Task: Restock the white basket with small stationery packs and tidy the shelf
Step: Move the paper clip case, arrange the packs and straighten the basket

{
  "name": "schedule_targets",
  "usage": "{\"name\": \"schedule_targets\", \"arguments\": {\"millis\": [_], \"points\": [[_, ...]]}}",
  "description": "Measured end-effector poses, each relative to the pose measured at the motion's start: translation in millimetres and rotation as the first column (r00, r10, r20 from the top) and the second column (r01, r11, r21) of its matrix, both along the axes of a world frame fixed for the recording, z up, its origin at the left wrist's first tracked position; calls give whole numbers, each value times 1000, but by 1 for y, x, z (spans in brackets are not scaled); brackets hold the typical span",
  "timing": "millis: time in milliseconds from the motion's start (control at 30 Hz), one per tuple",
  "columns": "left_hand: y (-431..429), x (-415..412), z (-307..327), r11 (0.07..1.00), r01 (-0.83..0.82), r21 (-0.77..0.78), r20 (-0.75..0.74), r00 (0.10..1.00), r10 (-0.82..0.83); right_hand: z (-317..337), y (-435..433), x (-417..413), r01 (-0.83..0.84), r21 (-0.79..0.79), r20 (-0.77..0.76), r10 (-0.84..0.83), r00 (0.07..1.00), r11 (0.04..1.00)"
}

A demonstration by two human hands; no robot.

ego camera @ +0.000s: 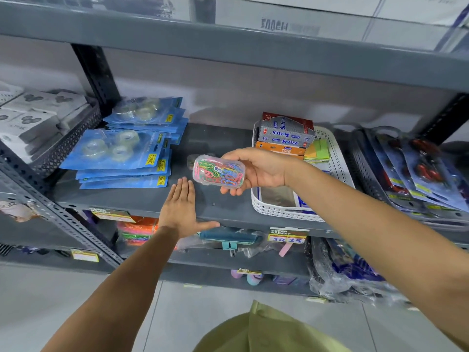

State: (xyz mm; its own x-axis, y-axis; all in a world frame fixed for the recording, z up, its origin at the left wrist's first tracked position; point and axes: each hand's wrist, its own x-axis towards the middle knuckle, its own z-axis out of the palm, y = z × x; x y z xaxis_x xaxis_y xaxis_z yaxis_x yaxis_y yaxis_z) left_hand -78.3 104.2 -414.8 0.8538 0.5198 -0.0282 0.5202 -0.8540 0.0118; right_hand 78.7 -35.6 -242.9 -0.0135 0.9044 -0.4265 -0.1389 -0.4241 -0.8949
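My right hand (256,170) grips a small clear plastic box of coloured paper clips (218,173), holding it above the grey shelf (210,143) just left of the white basket (332,158). The white perforated basket holds stacked Softek boxes (285,133), an orange box and green and yellow sticky notes (318,149) at its back, and flat packs at its front. My left hand (181,208) is flat and open, fingers together, at the shelf's front edge below the clip box. A second small clear box (190,161) lies on the shelf, partly hidden behind the held one.
Two stacks of blue tape blister packs (119,151) lie at the shelf's left. A grey basket of scissors packs (416,171) stands at the right, a grey basket of white boxes (38,118) at the far left. Price tags (286,236) line the shelf edge; more goods fill the lower shelf.
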Motion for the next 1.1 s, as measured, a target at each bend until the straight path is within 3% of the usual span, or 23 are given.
{"name": "schedule_targets", "arguments": {"millis": [167, 267, 333, 400, 500, 600, 767, 867, 1100], "points": [[0, 0, -1, 1000, -9, -1, 2, 1000, 9, -4, -14, 10, 90, 55, 79, -95, 992, 994], [-1, -1, 0, 1000, -10, 3, 0, 1000, 10, -4, -29, 24, 120, 112, 300, -148, 942, 987], [-1, -1, 0, 1000, -14, 9, -8, 1000, 15, -9, -39, 37, 123, 150, 542, -186, 819, 981], [-2, -1, 1, 1000, -13, 21, -16, 1000, 14, -20, -48, 49, 95, 138, 761, -167, 627, 986], [-2, -1, 1, 1000, -10, 23, -15, 1000, 10, -43, -60, 60, 79, 41, 929, -67, 365, 996], [-2, -1, 2, 1000, -14, 21, -30, 999, 15, -61, -72, 66, 106, -13, 983, -7, 184, 994], [-2, -1, 1, 1000, -16, 19, -44, 999, 17, -80, -80, 74, 149, -146, 989, 139, 54, 978], [-2, -1, 0, 1000, -15, 16, -41, 999, 16, -87, -77, 74, 111, -149, 987, 154, -37, 983], [0, 0, -1, 1000, -14, 19, -50, 999, 15, -90, -69, 73, 148, -192, 975, 206, -87, 970]]}}
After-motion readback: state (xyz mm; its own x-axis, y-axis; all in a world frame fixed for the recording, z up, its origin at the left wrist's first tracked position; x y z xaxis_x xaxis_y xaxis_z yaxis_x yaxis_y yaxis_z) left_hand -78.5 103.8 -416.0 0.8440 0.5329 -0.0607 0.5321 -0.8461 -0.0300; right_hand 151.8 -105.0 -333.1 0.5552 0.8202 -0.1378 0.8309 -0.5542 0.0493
